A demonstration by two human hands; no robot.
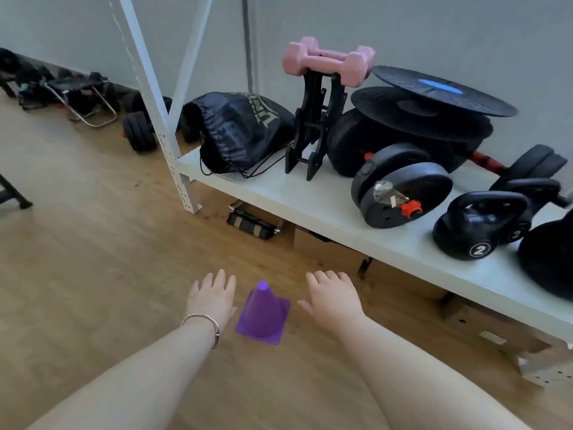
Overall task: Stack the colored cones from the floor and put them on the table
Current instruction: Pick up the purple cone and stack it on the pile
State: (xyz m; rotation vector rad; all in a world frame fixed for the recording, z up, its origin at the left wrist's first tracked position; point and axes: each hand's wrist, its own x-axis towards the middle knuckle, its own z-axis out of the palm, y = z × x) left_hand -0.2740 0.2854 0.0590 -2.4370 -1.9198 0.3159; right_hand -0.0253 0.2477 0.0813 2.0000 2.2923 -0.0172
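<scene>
A purple cone (263, 315) with a square base stands upright on the wooden floor (93, 243), low in the middle of the head view. My left hand (212, 297) hovers just left of it, fingers spread, holding nothing, with a thin bracelet on the wrist. My right hand (331, 297) is just right of the cone, fingers apart and empty. Neither hand touches the cone. No other cone is in view.
A white metal shelf (279, 193) runs along the right, loaded with a black drawstring bag (238, 131), pink dumbbells (328, 62) on a black stand, balance discs (440, 91), black dumbbells (403, 193) and kettlebells (480, 225). Cardboard boxes (328, 252) sit beneath it. More gym gear lines the far left wall.
</scene>
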